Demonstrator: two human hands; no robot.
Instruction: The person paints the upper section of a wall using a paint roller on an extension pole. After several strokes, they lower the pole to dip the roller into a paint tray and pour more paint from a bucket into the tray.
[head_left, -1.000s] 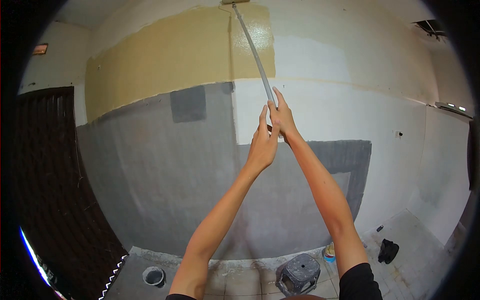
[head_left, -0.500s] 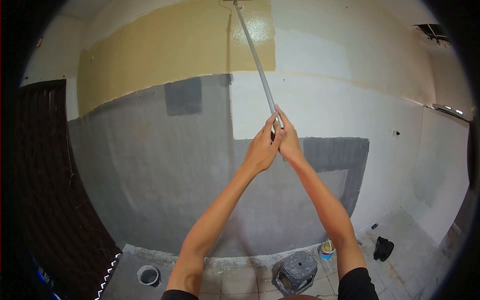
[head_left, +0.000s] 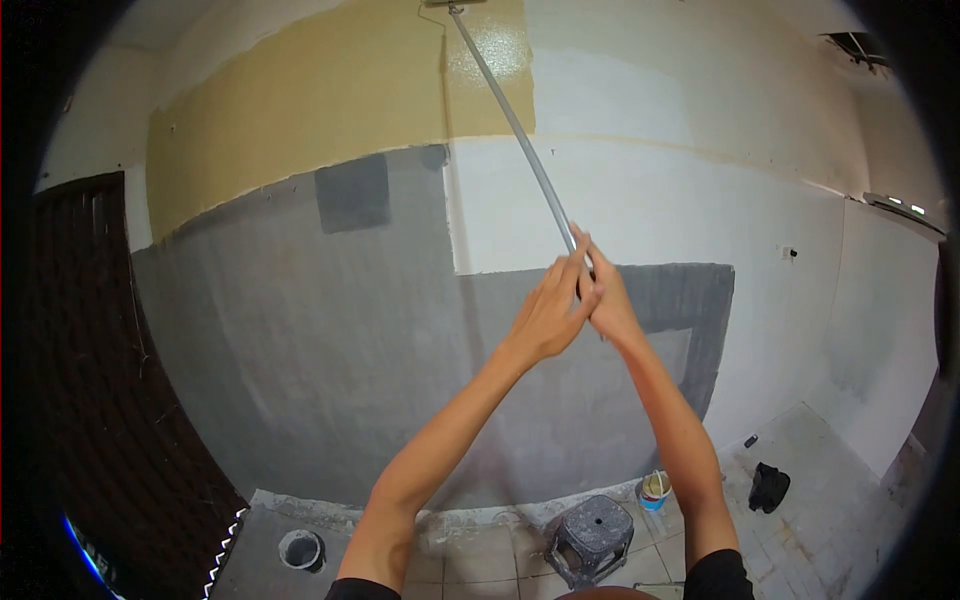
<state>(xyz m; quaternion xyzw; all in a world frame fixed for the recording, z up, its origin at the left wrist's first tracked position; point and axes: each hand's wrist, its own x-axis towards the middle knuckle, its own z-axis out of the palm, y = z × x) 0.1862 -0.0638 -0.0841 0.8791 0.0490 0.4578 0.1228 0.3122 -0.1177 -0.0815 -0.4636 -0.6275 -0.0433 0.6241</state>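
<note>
My left hand [head_left: 550, 312] and my right hand [head_left: 613, 302] are closed together around the lower end of a long grey extension pole [head_left: 520, 135]. The pole slants up and to the left. At its tip, a paint roller [head_left: 456, 3] shows partly at the top edge of the view, against the yellow-painted part of the wall [head_left: 320, 95]. Wet yellow paint [head_left: 495, 55] shines just right of the pole's upper end. Under the yellow lies a grey painted area [head_left: 270, 310], with a white area [head_left: 540, 205] beside it.
A speckled plastic stool [head_left: 600, 525] stands on the tiled floor by the wall. Next to it is a small paint bucket [head_left: 654, 490]. A grey bucket [head_left: 300, 550] sits at lower left, near a dark corrugated door [head_left: 95, 370]. A black bag [head_left: 769, 488] lies at right.
Both hands have moved right and slightly down with the pole's lower end. The pole leans further left, and more of the roller shows at the top.
</note>
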